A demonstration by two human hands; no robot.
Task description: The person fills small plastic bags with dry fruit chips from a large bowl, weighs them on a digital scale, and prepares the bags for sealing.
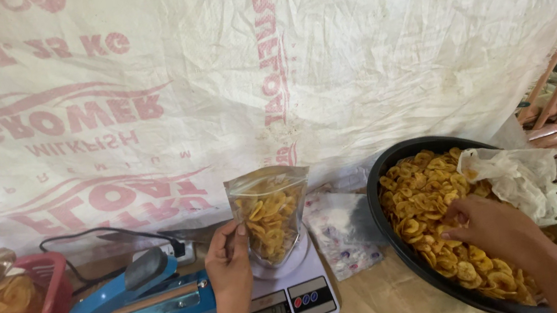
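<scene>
On the scale (290, 300), pouch (270, 212) (chip-filled) in left hand (229, 261).

Pouch (270, 212) on scale (290, 300), sealer (138, 307) left

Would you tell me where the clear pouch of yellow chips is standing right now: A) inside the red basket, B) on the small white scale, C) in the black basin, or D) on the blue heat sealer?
B: the pouch stands on the white scale, steadied by the left hand.
</scene>
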